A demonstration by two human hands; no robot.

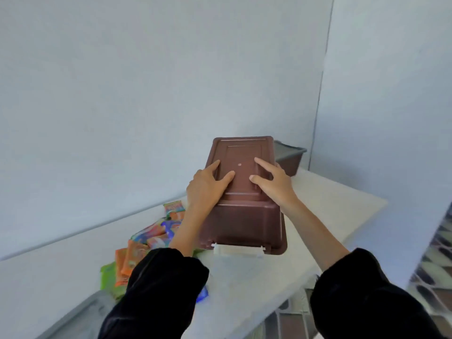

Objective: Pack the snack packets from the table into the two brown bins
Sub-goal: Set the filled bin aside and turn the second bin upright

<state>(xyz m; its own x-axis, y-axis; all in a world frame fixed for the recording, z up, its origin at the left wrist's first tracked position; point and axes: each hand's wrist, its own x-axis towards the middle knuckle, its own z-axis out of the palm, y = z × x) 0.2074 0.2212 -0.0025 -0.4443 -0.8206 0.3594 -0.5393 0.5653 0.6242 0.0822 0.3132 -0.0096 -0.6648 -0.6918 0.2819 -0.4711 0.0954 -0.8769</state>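
Note:
A brown bin (244, 221) lies upside down on the white table (330, 204), bottom up, with a white latch at its near rim. My left hand (208, 184) and my right hand (271, 179) both rest flat on its upturned base, fingers spread and straight. A second brown bin (289, 156) stands behind it at the far right, partly hidden. Several snack packets (149, 236), orange, green and blue, lie in a pile to the left of the near bin, partly covered by my left sleeve.
A grey lid or tray (80, 314) shows at the table's near left edge. Pale walls close off the back and the right side. The table's right edge drops to a patterned floor (435, 265).

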